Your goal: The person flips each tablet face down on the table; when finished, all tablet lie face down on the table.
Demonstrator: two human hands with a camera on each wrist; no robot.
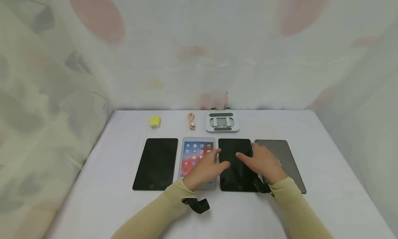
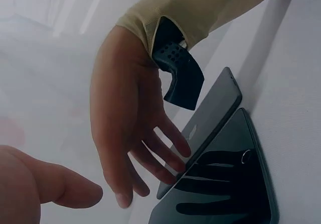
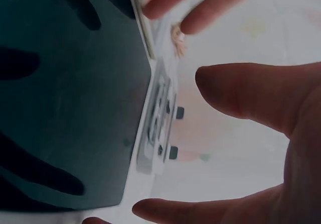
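Note:
Four flat devices would be too exact to sort by hold, so by place: a black-screened tablet (image 1: 235,169) lies flat beneath both hands. My left hand (image 1: 205,169) hovers over its left side and the white tablet (image 1: 188,156) with a lit screen, fingers spread. Over the black tablet's right edge is my right hand (image 1: 264,163), thumb apart from the fingers. In the left wrist view the right hand (image 2: 133,113) hangs with loose fingers, mirrored in the dark screen (image 2: 225,184). A grey tablet (image 1: 289,163) lies back up at the right. Neither hand visibly grips anything.
Another black tablet (image 1: 157,163) lies at the far left. Behind the row sit a yellow charger plug (image 1: 155,121), a coiled pink cable (image 1: 191,121) and a grey-white folding stand (image 1: 222,129). Patterned cloth (image 1: 186,76) rises behind the white table (image 1: 102,183).

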